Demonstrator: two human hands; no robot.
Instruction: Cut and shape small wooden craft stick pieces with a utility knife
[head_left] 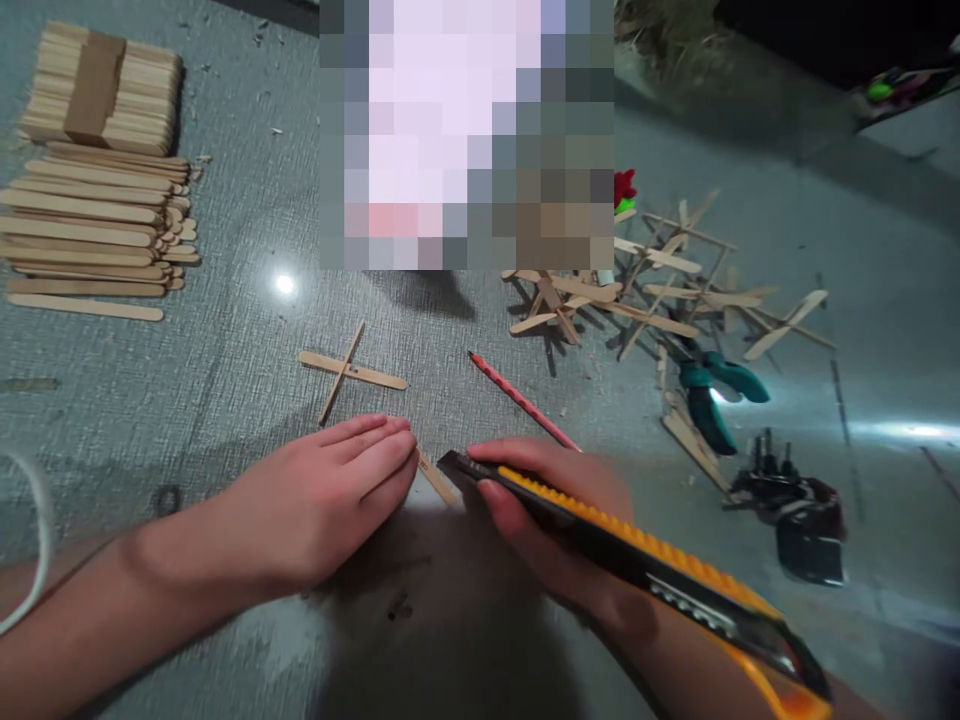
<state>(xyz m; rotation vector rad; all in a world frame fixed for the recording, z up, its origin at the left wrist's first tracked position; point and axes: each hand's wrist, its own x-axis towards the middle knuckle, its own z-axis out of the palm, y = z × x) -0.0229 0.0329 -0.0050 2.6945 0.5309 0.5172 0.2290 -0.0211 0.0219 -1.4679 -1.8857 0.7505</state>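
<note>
My right hand (pixel 555 520) is closed around a yellow and black utility knife (pixel 645 550), its dark blade tip pointing left. Just left of that tip, a wooden craft stick (pixel 436 476) with small marks sticks out from under the fingers of my left hand (pixel 337 490). Those fingers are bent together over the stick on the table and hide its other end. Beyond my left hand lie two craft sticks joined in a cross (pixel 346 369). A red pencil (pixel 521 400) rests past my right hand, its dark tip towards the far side.
Loose craft sticks (pixel 90 225) lie in a pile at the left, below a banded bundle (pixel 142 90). Several crossed-stick pieces (pixel 652 290) are heaped at the right, near teal-handled pliers (pixel 712 390) and a dark tool with a clear part (pixel 795 510). A pixelated patch covers the top middle.
</note>
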